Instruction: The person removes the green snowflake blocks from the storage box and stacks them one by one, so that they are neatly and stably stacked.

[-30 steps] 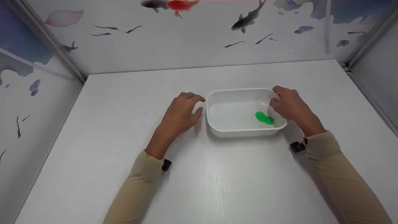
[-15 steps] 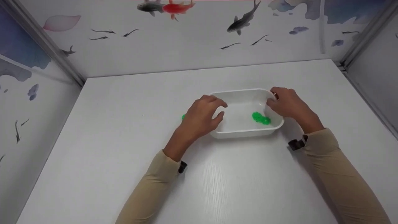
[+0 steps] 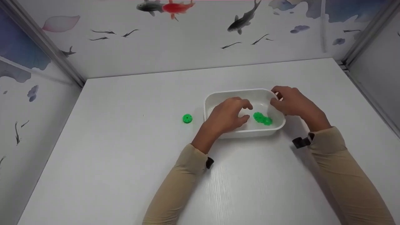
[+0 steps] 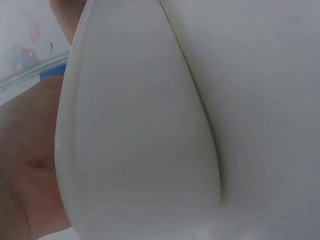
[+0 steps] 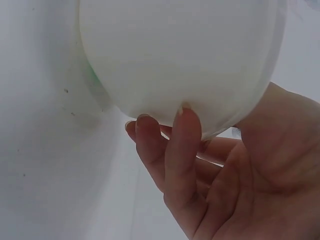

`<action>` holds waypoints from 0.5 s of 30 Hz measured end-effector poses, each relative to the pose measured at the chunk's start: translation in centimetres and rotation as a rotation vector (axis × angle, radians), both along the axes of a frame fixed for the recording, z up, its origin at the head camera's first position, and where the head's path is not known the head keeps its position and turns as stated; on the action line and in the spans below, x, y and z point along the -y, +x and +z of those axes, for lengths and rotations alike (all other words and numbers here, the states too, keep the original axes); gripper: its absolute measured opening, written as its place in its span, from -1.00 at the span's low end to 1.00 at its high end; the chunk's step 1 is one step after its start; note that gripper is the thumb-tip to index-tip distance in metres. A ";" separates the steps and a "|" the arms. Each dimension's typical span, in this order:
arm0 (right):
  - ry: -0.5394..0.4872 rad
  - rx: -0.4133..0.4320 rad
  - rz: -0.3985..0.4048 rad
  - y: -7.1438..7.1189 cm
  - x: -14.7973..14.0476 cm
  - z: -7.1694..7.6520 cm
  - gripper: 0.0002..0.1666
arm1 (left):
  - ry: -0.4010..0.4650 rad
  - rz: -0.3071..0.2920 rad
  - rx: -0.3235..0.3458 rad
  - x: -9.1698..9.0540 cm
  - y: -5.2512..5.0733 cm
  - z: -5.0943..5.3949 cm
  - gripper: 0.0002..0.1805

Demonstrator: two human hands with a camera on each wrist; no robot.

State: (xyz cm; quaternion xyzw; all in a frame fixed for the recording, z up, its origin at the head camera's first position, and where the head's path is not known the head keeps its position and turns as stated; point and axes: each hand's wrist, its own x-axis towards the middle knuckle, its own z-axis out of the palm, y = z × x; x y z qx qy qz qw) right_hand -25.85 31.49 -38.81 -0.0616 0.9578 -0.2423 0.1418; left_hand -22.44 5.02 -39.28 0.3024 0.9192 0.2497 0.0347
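Observation:
A white rectangular tub (image 3: 240,134) stands on the table, with touching green round pieces (image 3: 262,118) on its floor toward the right. My left hand (image 3: 226,115) hangs over the tub's middle, thumb and fingers apart, holding nothing, just left of those pieces. At the tub's right end my right hand (image 3: 295,103) grips the rim, thumb inside and fingers outside. In the right wrist view its fingers (image 5: 182,150) press the tub's outer wall (image 5: 175,60). The left wrist view shows the tub's outer wall (image 4: 135,120) covering part of my left hand (image 4: 30,160).
A single green round piece (image 3: 187,118) lies on the white table (image 3: 109,140), left of the tub. Panels with painted fish (image 3: 243,22) stand along the back and left, and a plain panel (image 3: 381,62) on the right.
My left hand has moved right, from the lone green piece beside the tub to over the tub's inside, uncovering that piece. My right hand has stayed on the tub's right rim.

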 end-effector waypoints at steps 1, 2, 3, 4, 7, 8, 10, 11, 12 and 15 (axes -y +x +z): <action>0.001 0.002 0.003 0.0 0.0 0.0 -0.42 | -0.005 0.000 0.017 -0.4 -0.1 -0.1 -0.66; 0.001 0.002 0.005 0.0 0.0 0.1 -0.43 | -0.008 -0.002 0.032 -0.7 -0.2 -0.1 -0.65; 0.000 0.002 0.007 0.1 0.0 0.1 -0.43 | -0.014 -0.004 0.045 -1.1 -0.3 -0.2 -0.64; -0.001 0.001 0.008 0.1 0.0 0.1 -0.44 | -0.020 -0.005 0.057 -1.4 -0.4 -0.2 -0.63; -0.006 -0.004 0.015 0.2 0.1 0.1 -0.46 | -0.029 -0.010 0.082 -2.3 -0.7 -0.4 -0.61; -0.007 -0.007 0.018 0.2 0.1 0.2 -0.46 | -0.029 -0.011 0.089 -2.6 -0.8 -0.4 -0.61; -0.012 -0.010 0.023 0.2 0.1 0.2 -0.47 | -0.032 -0.014 0.103 -3.2 -1.0 -0.6 -0.61; -0.013 -0.012 0.025 0.2 0.0 0.2 -0.47 | -0.035 -0.015 0.112 -3.6 -1.1 -0.7 -0.60; -0.014 -0.011 0.027 0.3 0.0 0.2 -0.47 | -0.037 -0.018 0.122 -3.9 -1.2 -0.9 -0.60; -0.012 -0.019 0.032 0.2 -0.1 0.1 -0.46 | -0.047 -0.036 0.136 -4.6 -1.4 -1.3 -0.60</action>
